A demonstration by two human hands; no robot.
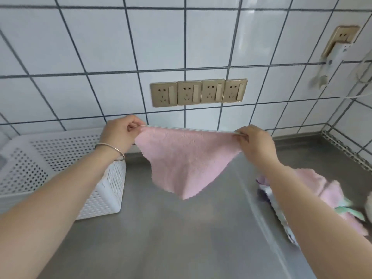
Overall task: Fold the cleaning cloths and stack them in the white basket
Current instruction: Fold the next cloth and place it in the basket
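Note:
A pink cleaning cloth hangs in the air above the steel counter, stretched by its top edge. My left hand pinches its left top corner and my right hand pinches its right top corner. The cloth's lower part droops to a point. The white perforated basket stands on the counter at the left, below my left forearm; its inside is mostly out of sight. A pile of more cloths, pink with some green and white, lies at the right, partly behind my right forearm.
The steel counter runs under the cloth. A tiled wall with a row of sockets stands close behind. A white plug and cable hang from a socket at the upper right.

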